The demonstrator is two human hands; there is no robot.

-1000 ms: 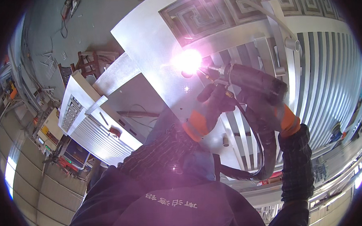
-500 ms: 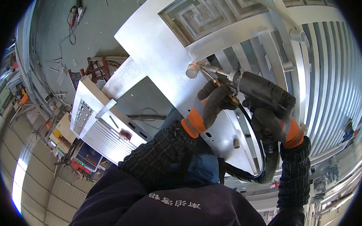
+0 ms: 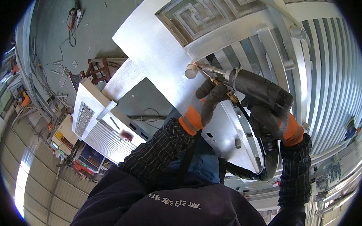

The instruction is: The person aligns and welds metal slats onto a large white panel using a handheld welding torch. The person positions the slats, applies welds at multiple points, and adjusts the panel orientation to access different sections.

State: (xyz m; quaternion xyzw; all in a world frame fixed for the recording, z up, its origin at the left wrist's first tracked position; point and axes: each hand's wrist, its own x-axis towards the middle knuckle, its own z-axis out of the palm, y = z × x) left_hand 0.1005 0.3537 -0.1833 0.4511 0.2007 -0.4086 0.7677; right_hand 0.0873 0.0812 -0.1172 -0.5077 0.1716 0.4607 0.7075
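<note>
A welding torch [image 3: 256, 90] lies just right of the frame's centre, its dark wrapped body slanting from the lower right up to a thin nozzle that points at a short metal stub [image 3: 191, 71] standing on the galvanized gate panel [image 3: 153, 41]; the tip sits just beside the stub, and no arc is lit. The right hand [image 3: 272, 119], in a dark glove with an orange cuff, is wrapped firmly around the rear of the torch body. The left hand [image 3: 208, 99], gloved the same way, is closed around the neck of the torch just behind the nozzle, steadying it. A thick black hose [image 3: 268, 165] loops down from the torch toward the lower centre of the frame. The panel fills the upper middle, with a square maze-pattern inset [image 3: 193, 15] at the top and vertical slats [image 3: 332, 66] running down the right side. At centre left stands a white box-shaped machine [image 3: 94, 125] with louvred vents, and a reddish wooden stool [image 3: 96, 68] stands above it on the grey floor [image 3: 48, 34].
</note>
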